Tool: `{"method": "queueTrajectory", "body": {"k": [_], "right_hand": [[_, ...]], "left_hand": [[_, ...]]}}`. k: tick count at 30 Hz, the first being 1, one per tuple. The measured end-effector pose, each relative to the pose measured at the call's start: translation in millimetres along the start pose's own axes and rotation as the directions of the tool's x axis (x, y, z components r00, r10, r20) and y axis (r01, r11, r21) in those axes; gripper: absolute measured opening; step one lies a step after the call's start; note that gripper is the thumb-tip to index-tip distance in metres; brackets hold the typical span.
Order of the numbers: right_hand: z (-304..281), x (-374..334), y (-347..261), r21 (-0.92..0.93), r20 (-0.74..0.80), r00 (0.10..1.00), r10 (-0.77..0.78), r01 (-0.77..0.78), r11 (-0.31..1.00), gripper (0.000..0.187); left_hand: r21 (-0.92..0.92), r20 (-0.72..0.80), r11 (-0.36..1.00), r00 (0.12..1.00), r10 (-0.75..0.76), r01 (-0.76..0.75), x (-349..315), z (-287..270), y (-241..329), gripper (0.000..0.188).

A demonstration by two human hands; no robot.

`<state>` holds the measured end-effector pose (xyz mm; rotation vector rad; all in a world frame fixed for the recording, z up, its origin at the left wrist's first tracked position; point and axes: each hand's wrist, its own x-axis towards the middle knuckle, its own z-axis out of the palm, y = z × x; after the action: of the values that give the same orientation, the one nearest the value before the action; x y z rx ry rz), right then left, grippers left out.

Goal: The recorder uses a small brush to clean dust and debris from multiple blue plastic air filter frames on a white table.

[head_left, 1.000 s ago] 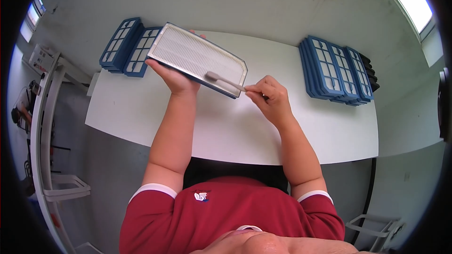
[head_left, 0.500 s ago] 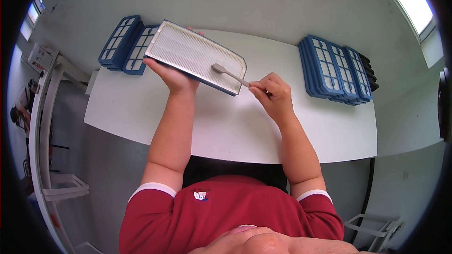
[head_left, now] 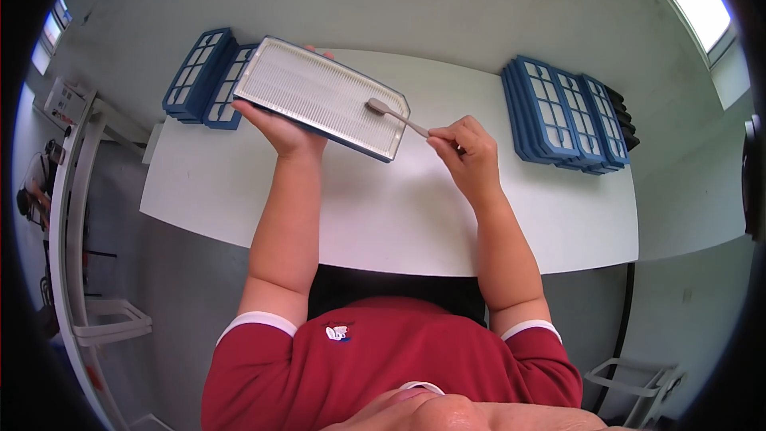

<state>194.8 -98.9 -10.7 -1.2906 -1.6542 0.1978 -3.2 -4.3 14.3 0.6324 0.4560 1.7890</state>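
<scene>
A pleated air filter [head_left: 319, 96], white with a blue frame, is held tilted above the table by my left hand [head_left: 289, 134]. The palm and thumb support its near edge, and fingertips show past its far edge. My right hand [head_left: 469, 156] pinches the handle of a small grey-brown brush [head_left: 377, 106] that looks like a toothbrush. The brush head lies over the pleats near the filter's right end; whether it touches them I cannot tell.
Blue-framed filters [head_left: 195, 80] stand at the table's back left. Several more stacked filters [head_left: 550, 116] sit at the back right, with black objects [head_left: 621, 118] beside them. The white table [head_left: 383, 223] has its far edge against a wall. A pale railing [head_left: 80, 191] stands on the left.
The filter and my left hand have shifted slightly left. The brush head has moved a little right and up across the pleats, with my right hand following slightly right.
</scene>
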Motion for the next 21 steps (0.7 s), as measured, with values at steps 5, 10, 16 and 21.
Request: {"method": "queueTrajectory", "body": {"k": [5,10,16,21], "right_hand": [[-1.6,1.4,3.9,-0.001,-0.048,0.999,0.016,-0.016,1.0,0.008],[-3.4,3.4,7.9,-0.01,-0.106,0.993,0.045,-0.046,0.999,0.008],[-3.1,3.5,5.4,0.002,-0.058,0.998,0.026,-0.026,1.0,0.007],[-6.9,-0.9,-2.1,0.054,0.125,0.991,0.045,-0.053,0.997,0.006]], "left_hand": [[-0.013,0.053,1.0,0.998,-0.026,0.027,1.5,-0.5,-1.4,0.096],[0.017,0.083,0.998,0.994,-0.065,0.064,-0.3,1.7,0.1,0.097],[0.037,0.052,0.999,0.999,-0.013,0.011,1.9,-2.5,-0.6,0.096],[0.019,-0.016,0.997,0.997,0.072,-0.072,10.6,-9.4,4.2,0.092]]}}
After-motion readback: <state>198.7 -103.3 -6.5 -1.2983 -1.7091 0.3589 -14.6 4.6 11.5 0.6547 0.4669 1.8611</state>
